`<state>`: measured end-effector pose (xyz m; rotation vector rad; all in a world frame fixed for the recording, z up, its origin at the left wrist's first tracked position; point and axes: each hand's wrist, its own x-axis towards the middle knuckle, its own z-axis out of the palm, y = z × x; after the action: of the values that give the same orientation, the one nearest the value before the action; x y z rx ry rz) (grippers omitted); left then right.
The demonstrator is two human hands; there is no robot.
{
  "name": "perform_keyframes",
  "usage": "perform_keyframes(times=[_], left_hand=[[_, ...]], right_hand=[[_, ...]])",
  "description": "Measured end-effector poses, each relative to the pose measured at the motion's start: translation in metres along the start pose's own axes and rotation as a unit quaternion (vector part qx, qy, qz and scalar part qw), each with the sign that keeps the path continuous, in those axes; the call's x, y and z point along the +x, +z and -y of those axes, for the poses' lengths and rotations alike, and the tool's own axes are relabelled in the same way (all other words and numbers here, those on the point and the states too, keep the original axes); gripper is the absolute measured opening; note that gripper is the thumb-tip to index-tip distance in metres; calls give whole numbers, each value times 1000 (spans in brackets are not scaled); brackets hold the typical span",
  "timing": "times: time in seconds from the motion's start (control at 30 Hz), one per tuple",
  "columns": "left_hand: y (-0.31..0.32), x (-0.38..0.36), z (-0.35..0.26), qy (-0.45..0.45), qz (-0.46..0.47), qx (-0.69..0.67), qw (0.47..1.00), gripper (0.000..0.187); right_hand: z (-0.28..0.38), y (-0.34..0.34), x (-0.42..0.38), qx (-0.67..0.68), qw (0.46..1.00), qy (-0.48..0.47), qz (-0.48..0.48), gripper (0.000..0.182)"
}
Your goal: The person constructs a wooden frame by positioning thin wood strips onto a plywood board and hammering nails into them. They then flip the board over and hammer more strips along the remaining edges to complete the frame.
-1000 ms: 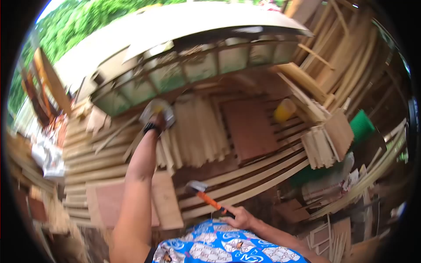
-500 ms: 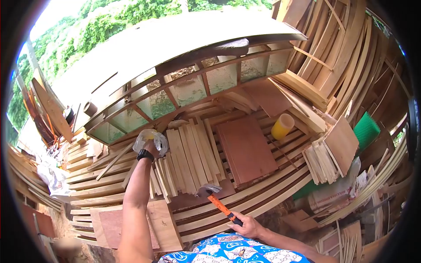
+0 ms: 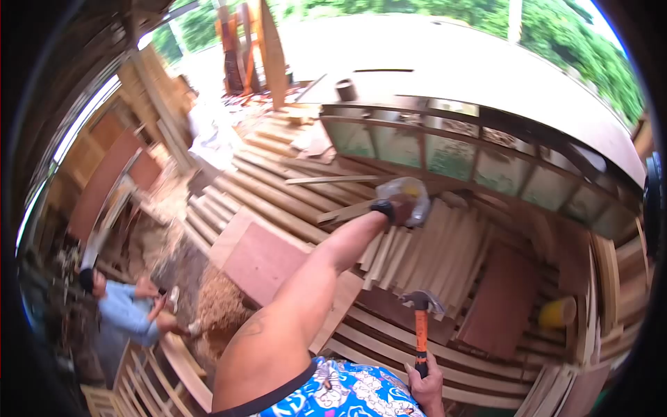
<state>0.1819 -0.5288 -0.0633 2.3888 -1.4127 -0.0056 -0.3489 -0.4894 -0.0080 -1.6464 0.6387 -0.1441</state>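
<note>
My right hand (image 3: 427,388) is closed around the handle of a claw hammer (image 3: 421,326), which has an orange and black grip. Its metal head points up and away from me, over the slats near the front of the stack. My left hand (image 3: 401,208), below a dark wristwatch, reaches to a clear plastic bag (image 3: 417,193) with something yellow in it. The bag and blur hide those fingers. Beside the bag lies a row of short wooden strips (image 3: 434,250). A reddish-brown plywood panel (image 3: 500,299) rests to their right.
A long frame with mesh panels (image 3: 448,160) stands behind the strips. At right is a yellow cylinder (image 3: 558,313). Plywood pieces (image 3: 264,260) lie left of my arm. Another person (image 3: 128,306) in a light blue shirt sits at lower left, near a wooden chair-like frame (image 3: 146,379).
My view has swung left, bringing the seated person into sight. The left hand stays at the plastic bag, and the right still holds the hammer, now more upright in view.
</note>
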Motion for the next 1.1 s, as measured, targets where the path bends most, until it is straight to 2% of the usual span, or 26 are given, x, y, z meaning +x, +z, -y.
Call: perform_keyframes(times=[0.07, 0.17, 0.23, 0.27, 0.33, 0.47, 0.53, 0.67, 0.7, 0.77, 0.83, 0.9, 0.97, 1.03, 1.07, 1.1], left_hand=[[2, 2, -5, -4, -8, -7, 1000, 29], [5, 9, -8, -5, -7, -12, 1000, 28], [1, 12, -10, 21, 9, 10, 1000, 26], [-2, 10, -13, 19, 10, 10, 1000, 26], [-6, 4, -20, -42, -64, -39, 996, 26], [5, 8, -19, -34, -59, -40, 997, 26], [0, 7, -28, -105, -82, -100, 986, 21], [22, 20, -8, -180, -66, -156, 969, 13], [10, 14, -9, -200, -60, -291, 934, 11], [-29, -11, -37, -221, -61, -517, 825, 16], [-13, -25, -20, -183, -47, -671, 717, 14], [-28, -62, -29, -192, -61, -781, 592, 14], [-38, -108, -31, -162, -75, -815, 551, 11], [-51, -162, -32, -171, -97, -829, 523, 10], [-60, -188, -37, -215, -138, -816, 519, 8], [-69, -217, -35, -215, -145, -828, 497, 10]], right_hand=[[16, 0, 2, 20, 999, 28, 22, 51], [14, 0, 7, 32, 998, 46, 1, 51], [-2, -6, 14, -19, 999, -19, 23, 53], [0, -6, 16, -19, 999, -18, 26, 53], [4, -7, 17, -8, 999, -21, 30, 54], [1, -9, 20, -11, 999, -24, 42, 57], [13, -7, 19, 9, 1000, 12, 22, 52], [9, -8, 21, 23, 999, 5, 30, 53], [9, -8, 21, 19, 999, 9, 30, 53], [14, -8, 21, 17, 999, 3, 31, 53], [9, -5, 22, 13, 1000, 17, 23, 49], [-8, -9, 22, -33, 998, -28, 49, 57], [6, -9, 19, -42, 998, -10, 51, 57], [16, -6, 15, -10, 999, 7, 51, 60], [16, -4, 13, 8, 999, 7, 43, 50], [15, -2, 13, 29, 999, 1, 30, 41]])
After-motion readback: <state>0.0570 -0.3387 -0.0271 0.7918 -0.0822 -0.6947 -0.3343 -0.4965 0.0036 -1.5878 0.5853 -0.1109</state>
